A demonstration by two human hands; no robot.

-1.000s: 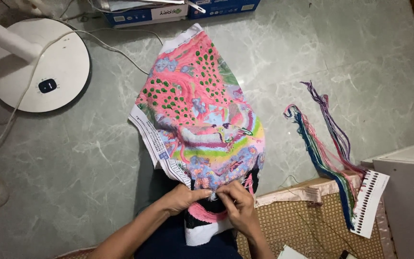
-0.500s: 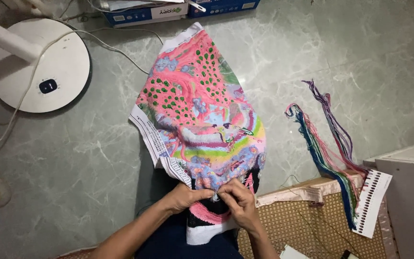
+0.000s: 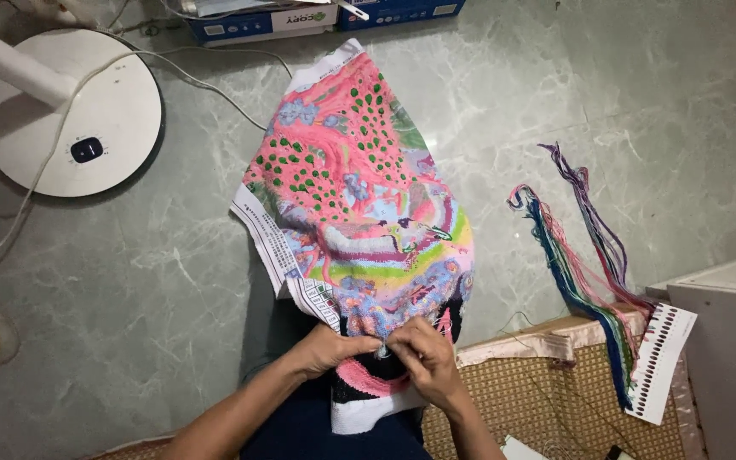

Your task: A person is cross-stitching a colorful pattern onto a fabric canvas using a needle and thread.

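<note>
A large cross-stitch cloth [image 3: 351, 196], mostly pink with green dots and pastel bands, lies spread over the grey-green floor and drapes toward me. My left hand [image 3: 327, 349] pinches its near folded edge. My right hand [image 3: 423, 358] sits just beside it, fingers closed on the same edge of the cloth, the two hands almost touching. Whether a needle is between the fingers is too small to tell.
Bundles of coloured embroidery thread [image 3: 585, 255] lie on the floor at right, ending at a white thread card [image 3: 662, 362]. A woven mat [image 3: 547, 400] lies beneath me. A white round fan base [image 3: 70, 111] with cord stands far left. Boxes [image 3: 266, 21] line the far edge.
Both hands have stayed at the cloth's near edge, with only small finger movements. The cloth has not shifted.
</note>
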